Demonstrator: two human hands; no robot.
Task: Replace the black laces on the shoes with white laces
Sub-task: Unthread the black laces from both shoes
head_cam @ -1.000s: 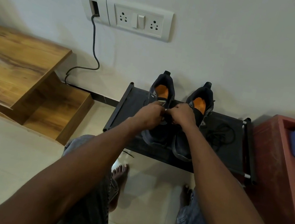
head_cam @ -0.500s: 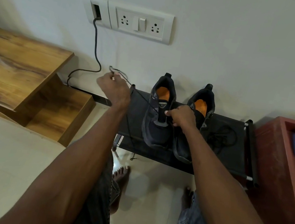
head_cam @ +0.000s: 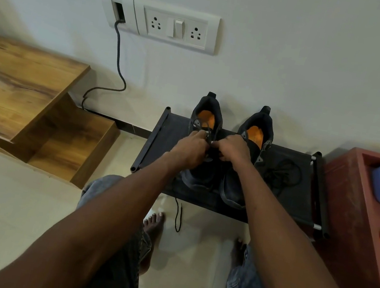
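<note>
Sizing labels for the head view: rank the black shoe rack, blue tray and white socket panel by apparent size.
Largest to smallest:
1. Black fabric shoe rack
2. White wall socket panel
3. Blue plastic tray, cut off by the frame edge, so its rank against the panel is unsure.

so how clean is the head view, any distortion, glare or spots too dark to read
Head view: wide-angle bending, the switch plate leans and the forearms balloon toward the bottom edge; soft even light, no hard glare, only a faint sheen on the floor tiles; where the left hand and right hand meet over the left shoe, dark lace on dark shoe is hard to separate.
</note>
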